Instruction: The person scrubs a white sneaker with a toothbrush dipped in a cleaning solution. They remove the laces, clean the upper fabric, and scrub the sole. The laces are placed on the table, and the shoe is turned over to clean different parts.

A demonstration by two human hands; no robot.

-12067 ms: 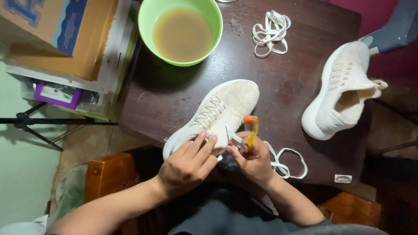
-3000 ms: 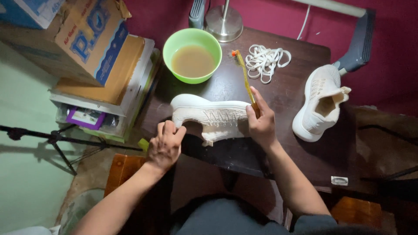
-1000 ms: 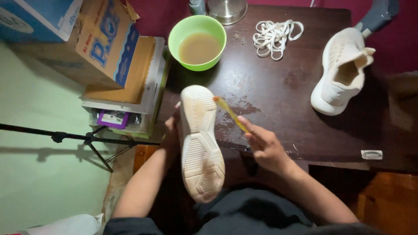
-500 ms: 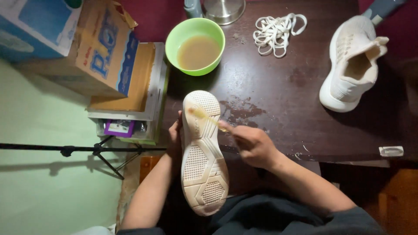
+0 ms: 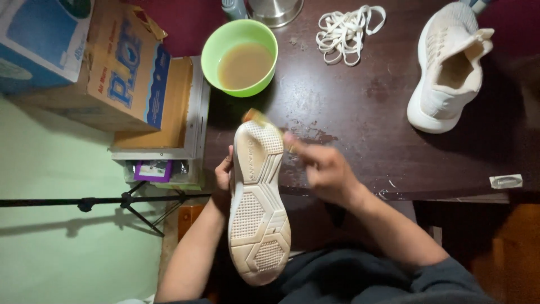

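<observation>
Shoe (image 5: 257,205) held sole-up, toe end pointing away toward the table, heel end over the lap. Left hand (image 5: 224,171) closed around its left side; only the fingers at the sole's rim show, the rest is behind the shoe. Right hand (image 5: 323,169) closed on a brush (image 5: 254,117), whose yellow-orange end lies against the toe of the sole; hand and brush are motion-blurred, so the finger placement cannot be resolved.

Containers: green bowl (image 5: 240,56) just beyond the brush tip, upright, part-filled with cloudy brown liquid. Beyond and left of the left hand, a cardboard box (image 5: 126,73) sits on a stack of flat boxes beside the table; contents not visible.

Edges and room: table (image 5: 360,107) has a wet patch right beside the toe and the right hand. The near table edge runs under the right wrist. Bare dark tabletop lies to the right of the right hand, out to the second shoe (image 5: 450,62), which sits upright and well apart. Loose white laces (image 5: 346,25) lie beyond the right hand, near the far edge.

Versus half a second earlier: shoe still sole-up in the same grasp; brush has shifted up toward the toe tip.
</observation>
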